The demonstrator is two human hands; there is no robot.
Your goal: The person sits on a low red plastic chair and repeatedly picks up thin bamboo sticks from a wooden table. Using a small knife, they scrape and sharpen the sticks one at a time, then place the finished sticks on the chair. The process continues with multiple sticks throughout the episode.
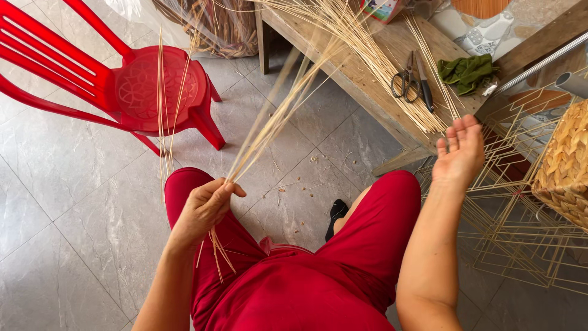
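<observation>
My left hand (205, 207) is closed around a thin bunch of pale straw strands (275, 116) that fan up and away toward the wooden bench (361, 79); short ends poke out below my fist over my red trousers. My right hand (460, 150) is raised with fingers spread and holds nothing. It hovers just off the bench's near corner, beside the ends of a larger pile of straw strands (380, 67) lying across the bench.
Scissors (409, 78) and a green cloth (468, 72) lie on the bench. A red plastic chair (122, 79) stands at the left with a few strands leaning on it. Wire frames (520, 202) and a woven basket (566, 165) sit at the right on the grey tiled floor.
</observation>
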